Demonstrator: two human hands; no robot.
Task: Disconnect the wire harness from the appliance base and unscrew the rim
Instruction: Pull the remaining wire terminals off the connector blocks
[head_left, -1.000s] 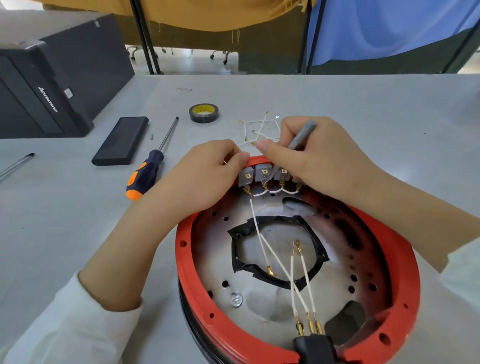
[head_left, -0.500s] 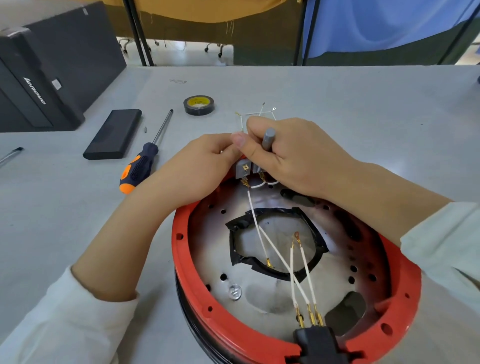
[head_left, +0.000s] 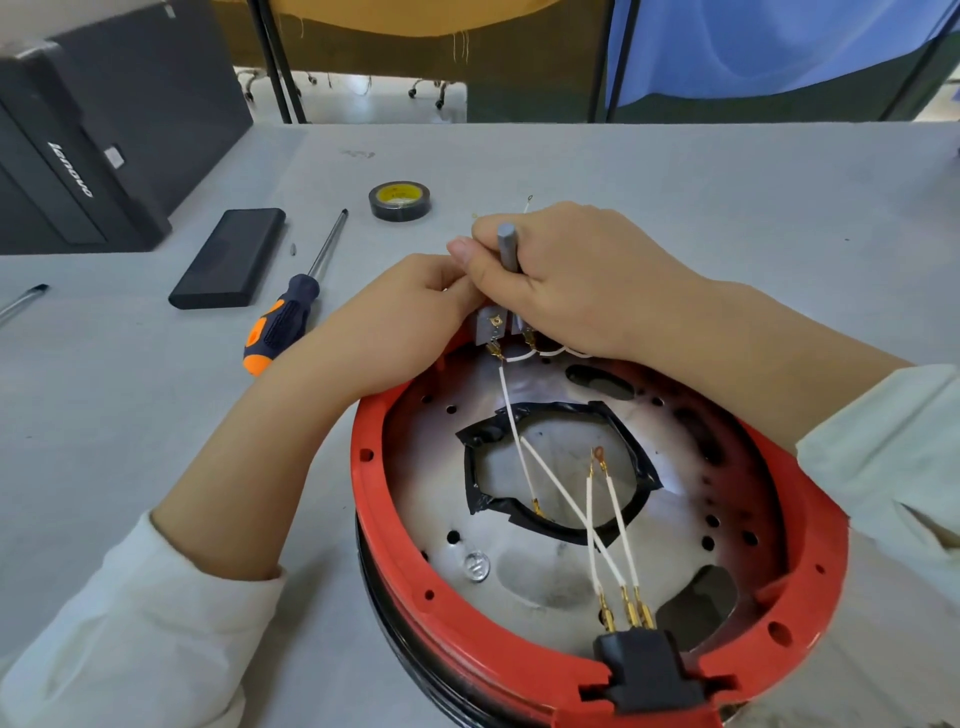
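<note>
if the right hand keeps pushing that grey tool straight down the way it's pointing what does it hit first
Most likely the grey terminal blocks on the far edge of the red plastic rim. The right hand holds the grey metal tool nearly upright above them; its tip is hidden, so contact may already exist.

A tape roll (head_left: 399, 201), black case (head_left: 228, 258) and computer tower (head_left: 98, 130) sit on the grey table (head_left: 675, 182)
</note>
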